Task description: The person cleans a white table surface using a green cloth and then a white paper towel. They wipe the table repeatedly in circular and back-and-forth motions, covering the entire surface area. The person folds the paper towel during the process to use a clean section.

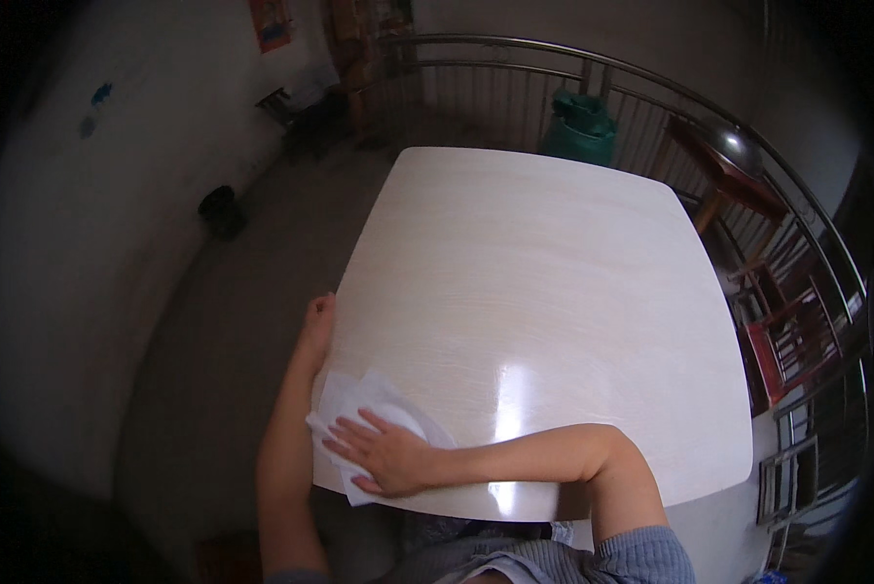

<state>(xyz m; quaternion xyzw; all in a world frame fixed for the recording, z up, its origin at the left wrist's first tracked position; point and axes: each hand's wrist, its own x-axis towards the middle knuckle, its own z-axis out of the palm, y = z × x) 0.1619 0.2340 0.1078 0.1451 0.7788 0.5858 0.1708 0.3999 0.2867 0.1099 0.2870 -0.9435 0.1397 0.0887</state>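
Observation:
A pale, glossy tabletop (539, 292) with rounded corners spreads out before me. My right hand (389, 452) lies flat at its near left corner, fingers spread, pressing on a thin white cloth (386, 405). The cloth is creased, and part of it hangs past the table's edge. My right forearm crosses over the near side of the table. Farther up the left edge, my left hand (322, 317) is curled against the rim and seems to grip it; its fingers are partly hidden.
A metal railing (495, 64) curves behind the table and down the right. Against it stand a green sack (579, 131), a small wooden table (729, 171) bearing a shiny metal bowl (731, 146), and a red wooden chair (780, 350). A dark bin (222, 212) sits by the left wall.

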